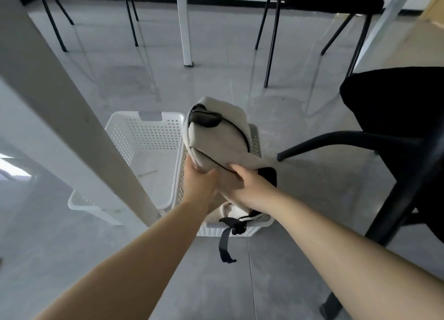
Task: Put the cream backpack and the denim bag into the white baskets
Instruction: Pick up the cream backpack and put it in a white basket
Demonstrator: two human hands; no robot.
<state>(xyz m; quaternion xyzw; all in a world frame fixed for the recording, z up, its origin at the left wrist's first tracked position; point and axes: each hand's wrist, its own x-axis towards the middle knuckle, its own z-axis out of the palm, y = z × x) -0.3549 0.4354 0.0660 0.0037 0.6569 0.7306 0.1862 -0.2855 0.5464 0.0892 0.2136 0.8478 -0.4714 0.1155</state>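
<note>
Two white baskets stand side by side on the grey floor [264, 283], their long walls touching. The left basket [144, 137] is bare inside, and a slanted white table leg [72, 118] crosses in front of it, covering its near right corner. The right basket [255, 139] is mostly hidden beneath the cream backpack [216, 137], with only its perforated far right wall and near rim showing. A black chair [396, 132] crowds the right side, one arm reaching close to that basket's right wall, so open room lies mainly on the bare floor beyond and nearer the camera. The backpack's long axis runs away from the person, the end with the black handle pointing far and slightly left, the strap end nearest; a black strap [224, 242] hangs over the basket's near rim (its tip reaches the floor area below). The left hand [200, 185] and right hand [249, 185] both have fingers curled tight into the backpack's near fabric.
</note>
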